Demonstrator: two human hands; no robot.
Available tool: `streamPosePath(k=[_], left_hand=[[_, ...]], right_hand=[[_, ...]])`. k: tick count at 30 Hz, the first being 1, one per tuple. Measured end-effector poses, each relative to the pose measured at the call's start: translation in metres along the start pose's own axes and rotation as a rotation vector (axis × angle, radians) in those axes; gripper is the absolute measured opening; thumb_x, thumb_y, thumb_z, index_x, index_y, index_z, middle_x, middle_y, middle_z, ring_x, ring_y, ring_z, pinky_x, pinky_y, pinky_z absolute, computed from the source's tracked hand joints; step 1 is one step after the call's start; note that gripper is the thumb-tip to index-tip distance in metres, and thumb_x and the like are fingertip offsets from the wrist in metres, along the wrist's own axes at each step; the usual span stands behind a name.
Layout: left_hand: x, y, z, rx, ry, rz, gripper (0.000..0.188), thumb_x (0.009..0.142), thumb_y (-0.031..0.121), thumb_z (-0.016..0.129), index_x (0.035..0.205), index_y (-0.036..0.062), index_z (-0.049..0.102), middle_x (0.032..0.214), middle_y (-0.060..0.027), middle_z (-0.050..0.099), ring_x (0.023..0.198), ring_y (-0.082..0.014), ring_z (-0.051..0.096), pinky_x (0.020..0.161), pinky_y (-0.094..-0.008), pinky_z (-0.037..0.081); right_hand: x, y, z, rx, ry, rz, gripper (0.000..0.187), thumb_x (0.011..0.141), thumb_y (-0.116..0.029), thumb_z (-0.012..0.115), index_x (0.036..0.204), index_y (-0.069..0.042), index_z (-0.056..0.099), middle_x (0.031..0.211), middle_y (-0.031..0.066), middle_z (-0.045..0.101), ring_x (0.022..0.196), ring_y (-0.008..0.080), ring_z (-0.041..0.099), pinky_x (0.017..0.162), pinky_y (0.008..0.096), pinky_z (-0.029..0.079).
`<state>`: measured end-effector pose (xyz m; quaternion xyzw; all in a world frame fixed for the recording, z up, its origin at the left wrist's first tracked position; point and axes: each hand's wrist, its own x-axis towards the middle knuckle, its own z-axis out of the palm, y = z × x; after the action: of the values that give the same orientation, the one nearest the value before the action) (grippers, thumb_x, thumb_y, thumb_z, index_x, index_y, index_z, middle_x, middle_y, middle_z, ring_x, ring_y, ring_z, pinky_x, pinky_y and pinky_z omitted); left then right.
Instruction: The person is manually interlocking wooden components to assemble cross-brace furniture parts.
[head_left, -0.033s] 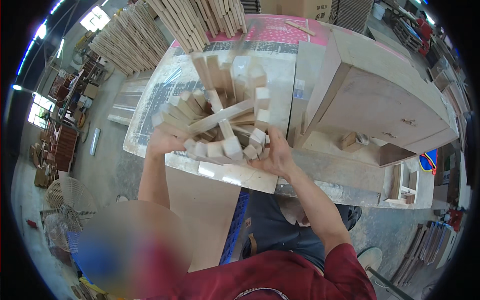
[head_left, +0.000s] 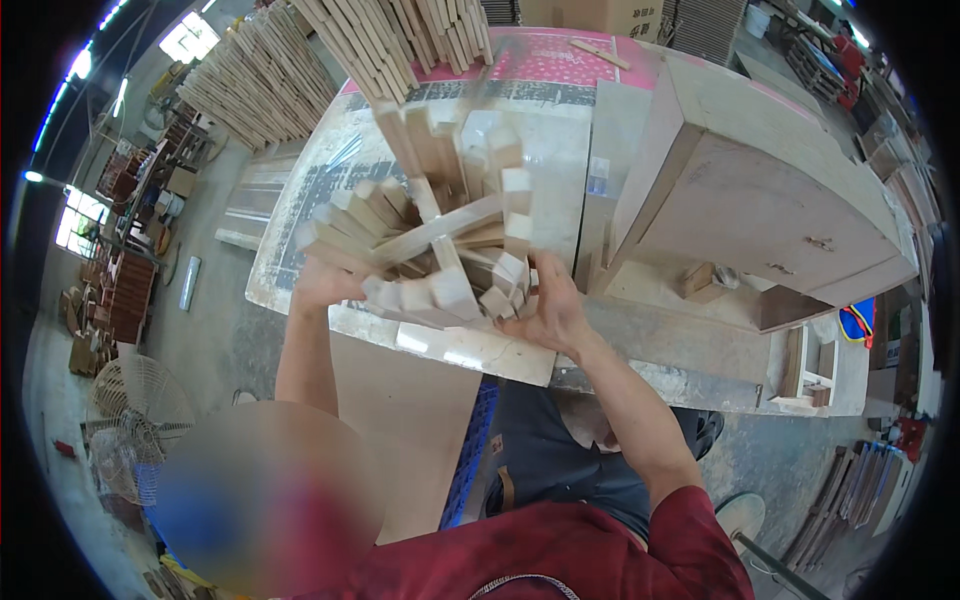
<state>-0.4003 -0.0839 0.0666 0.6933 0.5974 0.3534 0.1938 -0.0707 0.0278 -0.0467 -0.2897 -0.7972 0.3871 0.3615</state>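
A bundle of pale wooden strips (head_left: 440, 225) stands over the worktable in front of me, blurred by motion, its strips spread in a rough ring. Two strips cross in its middle. My left hand (head_left: 328, 285) grips the bundle's near left side, its fingers partly hidden by the wood. On the near right, my right hand (head_left: 548, 305) wraps round the bundle, with its thumb along the outer strips. Whether the strips' lower ends touch the tabletop cannot be seen.
Tall stacks of wooden strips (head_left: 365, 50) stand at the back of the worktable (head_left: 290, 240), beside a pink sheet (head_left: 545, 65). A wooden cabinet (head_left: 770, 200) with small handles takes up the right. A floor fan (head_left: 140, 400) is at left. A blue crate (head_left: 470, 450) sits below the table's front edge.
The bundle's upper ends have shifted slightly to the left. Both hands keep their grip in almost the same place.
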Motion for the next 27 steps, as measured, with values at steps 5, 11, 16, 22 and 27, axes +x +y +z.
streamPosePath(k=[5, 11, 16, 22, 27], left_hand=[[0.022, 0.017, -0.008, -0.116, -0.005, -0.011, 0.048, 0.060, 0.012, 0.086, 0.105, 0.0056, 0.071, 0.106, -0.0084, 0.070, 0.100, -0.0202, 0.066, 0.088, -0.0327, 0.053], [0.034, 0.065, 0.003, 0.121, -0.202, -0.331, 0.075, 0.051, 0.018, 0.090, 0.121, 0.0038, 0.067, 0.112, -0.0095, 0.070, 0.106, -0.0210, 0.064, 0.094, -0.0318, 0.051], [0.016, 0.046, -0.004, -0.227, -0.069, -0.251, 0.078, 0.054, 0.017, 0.091, 0.125, 0.0016, 0.064, 0.114, -0.0073, 0.070, 0.106, -0.0178, 0.063, 0.092, -0.0326, 0.052], [0.010, 0.016, 0.002, -0.227, -0.084, -0.225, 0.053, 0.054, 0.009, 0.090, 0.104, 0.0016, 0.074, 0.100, -0.0063, 0.074, 0.095, -0.0154, 0.066, 0.082, -0.0328, 0.054], [0.008, -0.009, 0.014, -0.442, 0.036, -0.277, 0.068, 0.052, 0.013, 0.095, 0.115, 0.0027, 0.071, 0.113, -0.0088, 0.072, 0.106, -0.0194, 0.065, 0.091, -0.0330, 0.052]], right_hand=[[0.003, 0.005, 0.003, 0.038, -0.057, 0.055, 0.090, 0.058, -0.024, 0.091, 0.132, 0.003, 0.047, 0.116, 0.0233, 0.057, 0.111, 0.0403, 0.057, 0.094, 0.0451, 0.050], [0.001, 0.010, 0.000, 0.143, -0.082, 0.078, 0.086, 0.060, -0.022, 0.090, 0.132, -0.001, 0.048, 0.121, 0.0206, 0.057, 0.114, 0.0364, 0.058, 0.092, 0.0438, 0.054], [0.003, 0.006, 0.002, 0.229, -0.086, 0.101, 0.083, 0.062, -0.020, 0.089, 0.133, -0.003, 0.049, 0.125, 0.0184, 0.057, 0.116, 0.0331, 0.059, 0.091, 0.0427, 0.057], [0.001, -0.011, 0.000, 0.204, -0.073, 0.096, 0.081, 0.062, -0.018, 0.089, 0.132, -0.004, 0.050, 0.126, 0.0182, 0.057, 0.116, 0.0329, 0.060, 0.089, 0.0432, 0.059], [-0.001, 0.001, 0.005, 0.127, -0.044, 0.001, 0.084, 0.061, -0.019, 0.090, 0.133, -0.004, 0.050, 0.120, 0.0171, 0.057, 0.115, 0.0323, 0.059, 0.088, 0.0435, 0.058]])
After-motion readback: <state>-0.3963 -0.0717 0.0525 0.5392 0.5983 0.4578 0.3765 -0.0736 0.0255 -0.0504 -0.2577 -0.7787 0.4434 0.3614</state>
